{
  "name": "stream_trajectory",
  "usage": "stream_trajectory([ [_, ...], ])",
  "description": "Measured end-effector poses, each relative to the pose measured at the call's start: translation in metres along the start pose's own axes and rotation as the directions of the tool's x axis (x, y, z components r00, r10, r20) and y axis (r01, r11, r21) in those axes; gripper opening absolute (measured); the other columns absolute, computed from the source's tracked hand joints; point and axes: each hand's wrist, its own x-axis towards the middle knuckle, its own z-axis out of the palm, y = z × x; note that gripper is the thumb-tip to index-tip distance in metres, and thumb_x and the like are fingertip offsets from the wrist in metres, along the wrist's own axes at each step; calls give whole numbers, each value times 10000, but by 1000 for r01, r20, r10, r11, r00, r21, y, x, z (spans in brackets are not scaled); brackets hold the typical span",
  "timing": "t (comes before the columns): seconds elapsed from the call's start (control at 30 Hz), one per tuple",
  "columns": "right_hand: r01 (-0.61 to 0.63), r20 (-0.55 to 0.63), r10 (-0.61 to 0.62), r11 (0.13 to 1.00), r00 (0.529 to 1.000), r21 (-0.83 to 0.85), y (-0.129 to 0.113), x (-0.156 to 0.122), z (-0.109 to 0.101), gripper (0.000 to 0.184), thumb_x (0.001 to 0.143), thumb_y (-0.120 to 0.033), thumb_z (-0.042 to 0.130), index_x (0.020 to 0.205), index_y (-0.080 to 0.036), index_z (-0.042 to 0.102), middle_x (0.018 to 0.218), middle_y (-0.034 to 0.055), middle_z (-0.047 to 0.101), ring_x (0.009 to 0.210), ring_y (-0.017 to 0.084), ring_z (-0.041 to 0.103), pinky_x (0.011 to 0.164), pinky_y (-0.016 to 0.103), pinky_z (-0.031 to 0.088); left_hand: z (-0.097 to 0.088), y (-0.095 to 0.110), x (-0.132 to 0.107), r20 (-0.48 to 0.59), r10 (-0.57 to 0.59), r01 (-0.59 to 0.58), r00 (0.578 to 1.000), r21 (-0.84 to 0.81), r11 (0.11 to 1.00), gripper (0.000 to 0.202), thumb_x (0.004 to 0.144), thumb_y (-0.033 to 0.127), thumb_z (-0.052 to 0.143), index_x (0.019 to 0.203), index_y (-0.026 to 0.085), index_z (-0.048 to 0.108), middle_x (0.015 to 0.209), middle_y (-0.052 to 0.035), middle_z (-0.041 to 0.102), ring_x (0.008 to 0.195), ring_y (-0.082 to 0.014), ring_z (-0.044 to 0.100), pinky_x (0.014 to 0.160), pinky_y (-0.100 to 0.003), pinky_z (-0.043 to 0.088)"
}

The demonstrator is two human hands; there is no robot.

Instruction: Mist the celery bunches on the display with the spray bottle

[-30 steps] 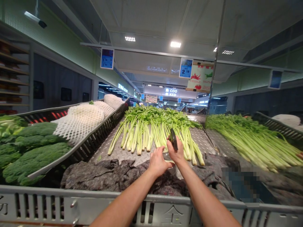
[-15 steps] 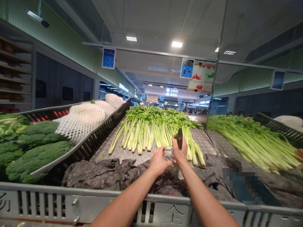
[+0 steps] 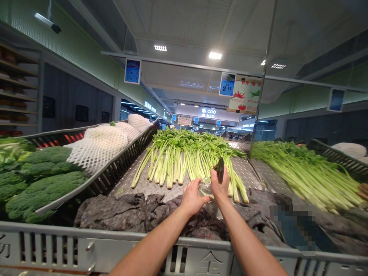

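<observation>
Both my hands reach over a metal display bin of celery (image 3: 184,157) laid in rows on a diamond-plate tray (image 3: 143,186). My right hand (image 3: 220,183) is closed around a small dark tool (image 3: 220,168) that points up from the fist. My left hand (image 3: 192,197) is closed on a clear plastic wrap (image 3: 205,188), held just left of the right hand. The two hands meet at the cut ends of the nearest celery stalks, above a crumpled dark grey cloth (image 3: 138,211).
Broccoli (image 3: 40,180) and white foam-netted produce (image 3: 97,145) fill the bin on the left. More celery (image 3: 310,172) lies in the right bin. A grey slotted metal rail (image 3: 86,249) runs along the front edge. Price signs (image 3: 227,84) hang overhead.
My right hand has shifted slightly right with the dark tool, and the clear plastic between my hands now shows more. The left hand stays almost where it was.
</observation>
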Motion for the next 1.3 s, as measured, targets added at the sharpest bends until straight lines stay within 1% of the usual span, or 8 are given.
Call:
stream_trajectory([
  [0.17, 56, 47, -56, 998, 997, 6, 8, -1, 2, 305, 681, -331, 454, 940, -174, 490, 812, 37, 565, 720, 170, 525, 679, 283, 392, 1, -2, 0, 11, -3, 3, 1000, 4, 1000, 630, 528, 331, 659, 1100, 175, 446, 1111, -76, 507, 1042, -232, 447, 896, -353, 344],
  [0.3, 60, 76, -61, 998, 995, 18, 6, -1, 1, 278, 667, -333, 460, 891, -173, 500, 812, 39, 572, 691, 164, 528, 666, 279, 391, 1, -3, 0, 20, -10, 10, 1000, 8, 1000, 652, 522, 339, 663, 1106, 150, 444, 1101, -92, 509, 1039, -242, 447, 895, -367, 344],
  [0.47, -33, -64, 31, 999, 997, -19, 3, 2, 1, 225, 656, -336, 452, 796, -170, 509, 693, 28, 561, 630, 167, 515, 614, 274, 377, 2, -2, 1, 17, 15, -15, 1000, -44, 999, 646, 532, 334, 663, 1114, 159, 444, 1114, -91, 508, 1060, -236, 437, 908, -368, 335],
  [0.6, -80, -129, 79, 997, 989, 1, 4, 4, 2, 236, 644, -339, 456, 800, -170, 506, 725, 41, 569, 676, 184, 522, 646, 288, 373, 3, -3, 2, 18, 7, -6, 1000, -64, 998, 635, 542, 317, 661, 1117, 156, 444, 1132, -97, 501, 1071, -235, 431, 920, -372, 325],
  [0.73, -114, -109, 114, 993, 987, 6, 5, 3, 2, 247, 642, -351, 460, 811, -175, 497, 778, 50, 569, 724, 193, 525, 687, 300, 370, 2, -3, 1, 21, 17, -15, 1000, -61, 998, 622, 545, 321, 660, 1107, 156, 451, 1118, -93, 510, 1055, -234, 442, 913, -376, 334],
  [0.9, -80, -77, 81, 997, 994, 9, 6, 1, 2, 265, 646, -361, 464, 834, -175, 486, 797, 51, 568, 724, 194, 526, 693, 307, 374, 1, -2, 1, 34, -7, 8, 999, -39, 999, 631, 542, 325, 658, 1111, 148, 448, 1117, -103, 508, 1055, -244, 442, 905, -378, 339],
  [1.2, -48, -18, 47, 996, 999, -74, 2, 2, 0, 209, 665, -354, 441, 768, -178, 490, 622, 13, 534, 579, 170, 499, 574, 273, 366, 3, -5, 1, 31, 22, -21, 999, -24, 999, 656, 524, 349, 666, 1111, 159, 442, 1106, -89, 514, 1056, -244, 440, 896, -371, 348],
  [1.3, -41, -12, 41, 997, 999, -64, 1, 1, 0, 214, 660, -349, 452, 786, -179, 488, 661, 19, 547, 609, 175, 515, 596, 278, 375, 3, -5, 1, 33, 26, -25, 999, -24, 999, 657, 526, 338, 662, 1115, 152, 437, 1116, -93, 507, 1064, -241, 437, 905, -373, 340],
])
